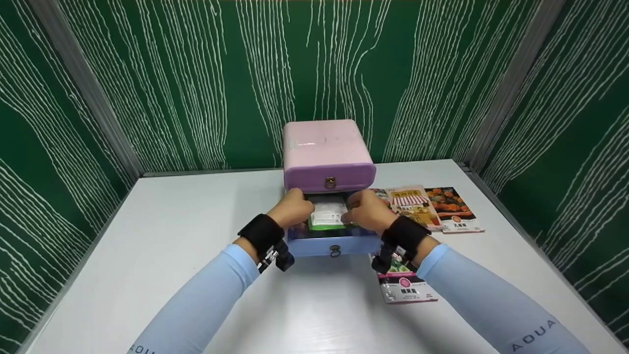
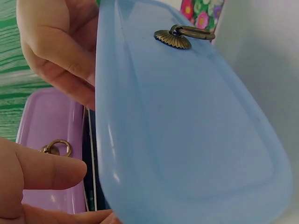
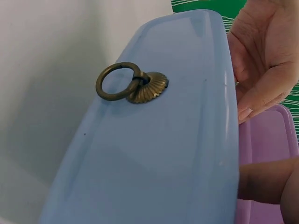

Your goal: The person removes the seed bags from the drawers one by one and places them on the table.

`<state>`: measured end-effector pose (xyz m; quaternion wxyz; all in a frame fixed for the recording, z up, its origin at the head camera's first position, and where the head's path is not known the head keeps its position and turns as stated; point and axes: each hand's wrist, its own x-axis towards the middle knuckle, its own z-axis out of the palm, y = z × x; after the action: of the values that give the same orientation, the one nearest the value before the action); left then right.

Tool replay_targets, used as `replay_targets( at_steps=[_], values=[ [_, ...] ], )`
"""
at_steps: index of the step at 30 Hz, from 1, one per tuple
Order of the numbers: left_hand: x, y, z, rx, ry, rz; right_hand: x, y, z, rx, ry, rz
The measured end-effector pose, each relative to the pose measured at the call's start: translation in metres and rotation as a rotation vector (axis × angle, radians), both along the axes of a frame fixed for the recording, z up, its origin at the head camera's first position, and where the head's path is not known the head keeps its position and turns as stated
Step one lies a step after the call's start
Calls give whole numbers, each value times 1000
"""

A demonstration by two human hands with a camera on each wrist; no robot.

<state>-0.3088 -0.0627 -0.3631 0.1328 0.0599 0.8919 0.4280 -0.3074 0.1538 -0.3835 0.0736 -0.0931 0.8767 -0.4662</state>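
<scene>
A small two-tier box stands on the table, with its blue lower drawer [image 1: 314,247] pulled out. Inside the drawer lies a seed packet [image 1: 328,214], its white printed back up and a green strip along the near edge. At the packet's left edge my left hand [image 1: 294,209] pinches it with curled fingers. My right hand [image 1: 369,212] grips the right edge, thumb on the near side. In both wrist views the drawer front [image 2: 187,112] hides the packet and the fingertips. A brass ring pull [image 3: 119,81] hangs on that front.
Above the drawer sits the pink box top [image 1: 324,142] with a purple drawer front [image 1: 307,178], closed. To the right lie a striped-awning packet [image 1: 415,206] and an orange-flower packet [image 1: 452,209]. Another packet [image 1: 405,291] lies nearer, partly under the right wrist. Green patterned panels [image 1: 319,73] surround the table.
</scene>
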Motion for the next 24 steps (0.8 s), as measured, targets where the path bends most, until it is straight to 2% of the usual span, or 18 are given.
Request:
replay_targets(
  at_steps=[4,9,17,24],
  values=[
    [-1,0,0,79,-33,59,1,1,3,-81,-39,-40],
    [-1,1,0,180,-110,108,4,3,9,-118,-92,-23],
    [-1,0,0,230,-224,93,11,7,16,-246,-286,29],
    [0,-5,0,314,-321,58,21,9,18,-337,-367,38]
  ],
)
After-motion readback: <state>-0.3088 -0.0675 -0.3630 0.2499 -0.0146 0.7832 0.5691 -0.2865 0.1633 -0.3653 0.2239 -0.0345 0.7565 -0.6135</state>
